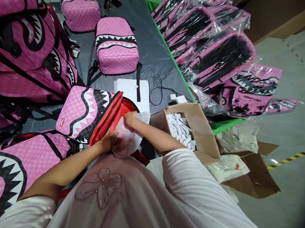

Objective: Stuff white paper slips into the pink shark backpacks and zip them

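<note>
A pink backpack (82,111) with a shark-mouth print lies open in front of me, its red lining (111,116) showing. My right hand (130,119) is closed on a sheet of white tissue paper (130,138) at the mouth of the opening. At the near edge of the opening, my left hand (108,141) rests with fingers stretched against the same paper and the red lining.
More pink shark backpacks (116,44) lie on the dark table (156,49) and pile up at the left. Bagged backpacks (218,52) are stacked at the right. A cardboard box (200,130) of white paper slips stands by my right arm; paper sheets (129,88) and a black cable (159,88) lie behind.
</note>
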Demonstrator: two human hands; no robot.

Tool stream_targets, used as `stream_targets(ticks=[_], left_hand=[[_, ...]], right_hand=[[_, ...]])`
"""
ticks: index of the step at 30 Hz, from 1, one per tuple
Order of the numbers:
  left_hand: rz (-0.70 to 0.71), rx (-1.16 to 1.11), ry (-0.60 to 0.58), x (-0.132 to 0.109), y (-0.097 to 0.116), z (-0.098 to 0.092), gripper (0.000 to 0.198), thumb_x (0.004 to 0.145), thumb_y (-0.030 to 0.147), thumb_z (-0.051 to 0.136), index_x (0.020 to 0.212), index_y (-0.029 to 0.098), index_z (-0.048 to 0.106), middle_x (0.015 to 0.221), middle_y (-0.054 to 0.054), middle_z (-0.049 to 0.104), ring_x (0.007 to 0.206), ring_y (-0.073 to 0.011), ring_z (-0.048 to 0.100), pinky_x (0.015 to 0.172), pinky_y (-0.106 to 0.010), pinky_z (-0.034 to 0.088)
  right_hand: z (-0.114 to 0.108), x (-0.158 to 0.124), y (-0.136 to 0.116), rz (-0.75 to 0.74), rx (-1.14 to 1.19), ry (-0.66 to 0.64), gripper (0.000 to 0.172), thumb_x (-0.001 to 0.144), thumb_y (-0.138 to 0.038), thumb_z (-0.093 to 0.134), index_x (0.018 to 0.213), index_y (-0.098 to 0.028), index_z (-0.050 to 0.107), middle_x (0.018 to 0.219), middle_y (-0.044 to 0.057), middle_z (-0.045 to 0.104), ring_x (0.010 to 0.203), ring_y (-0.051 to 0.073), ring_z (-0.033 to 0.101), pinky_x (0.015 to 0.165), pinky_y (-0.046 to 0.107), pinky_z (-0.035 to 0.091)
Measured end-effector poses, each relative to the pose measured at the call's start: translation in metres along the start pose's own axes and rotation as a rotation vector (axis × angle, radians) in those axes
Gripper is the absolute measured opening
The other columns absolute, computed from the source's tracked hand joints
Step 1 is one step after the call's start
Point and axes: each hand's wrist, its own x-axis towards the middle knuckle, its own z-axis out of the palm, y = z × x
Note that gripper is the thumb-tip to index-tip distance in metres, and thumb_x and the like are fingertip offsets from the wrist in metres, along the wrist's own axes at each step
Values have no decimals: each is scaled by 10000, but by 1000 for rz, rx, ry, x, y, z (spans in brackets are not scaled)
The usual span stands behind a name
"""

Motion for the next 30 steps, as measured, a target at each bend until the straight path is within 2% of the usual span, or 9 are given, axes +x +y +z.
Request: stream_targets(ticks=[4,9,13,17,19,22,25,27,30], left_hand=[[-33,-40,63,0,2,6,593,928,342,615,1493,171,555,1626,-220,392,1527,-411,322,1242,-670,196],[-56,-62,111,2,2,15,573,919,347,626,1460,160,584,1632,-224,380,1533,-398,319,1249,-666,185],[-55,-63,121,1,2,14,534,954,354,567,1443,140,591,1619,-232,398,1526,-397,335,1236,-672,206],[-71,-58,122,1,2,12,541,924,294,585,1445,149,590,1626,-218,394,1543,-377,315,1252,-658,173],[-86,-64,120,3,2,12,532,903,273,598,1426,175,613,1610,-199,431,1538,-369,328,1253,-648,189],[-97,-76,118,5,1,9,520,895,274,590,1408,200,631,1600,-185,451,1528,-374,346,1244,-654,212],[-115,-87,136,4,4,1,592,865,184,566,1457,177,576,1639,-186,389,1548,-369,306,1236,-644,250],[-262,-108,215,3,8,-8,648,852,94,512,1500,119,512,1657,-208,343,1563,-378,262,1224,-615,301],[-402,-161,293,3,14,-24,607,933,103,449,1539,74,440,1656,-246,320,1557,-408,249,1236,-619,271]], right_hand=[[-13,3,1,4,89,-96,313,830,-111,736,1142,-96,757,1162,218,751,1120,336,712,971,427,532],[-25,-3,15,-55,340,-198,371,800,-201,831,1129,-132,673,857,25,740,679,137,676,646,228,533],[-37,-3,28,-57,587,29,330,864,-55,662,1169,-161,594,886,-4,701,687,127,642,702,257,536],[-32,-21,19,-92,141,446,321,1000,-76,400,1233,-148,609,1233,146,672,1138,281,614,1080,507,414],[-15,-35,4,-193,-5,508,390,1038,-113,306,1288,-131,606,1367,190,611,1255,312,545,1134,521,352],[22,-47,-19,-239,-40,311,436,1027,-127,306,1343,-86,605,1446,228,570,1317,321,525,1122,473,386],[54,-38,-27,-182,-8,150,572,1004,-178,399,1551,-12,414,1651,246,335,1533,346,312,1232,489,275],[67,-27,-24,-134,32,106,707,1005,-274,452,1615,29,261,1699,254,182,1590,365,168,1272,513,196],[77,-14,-14,-102,60,67,823,983,-382,534,1610,60,239,1693,283,146,1590,395,144,1283,528,173]])
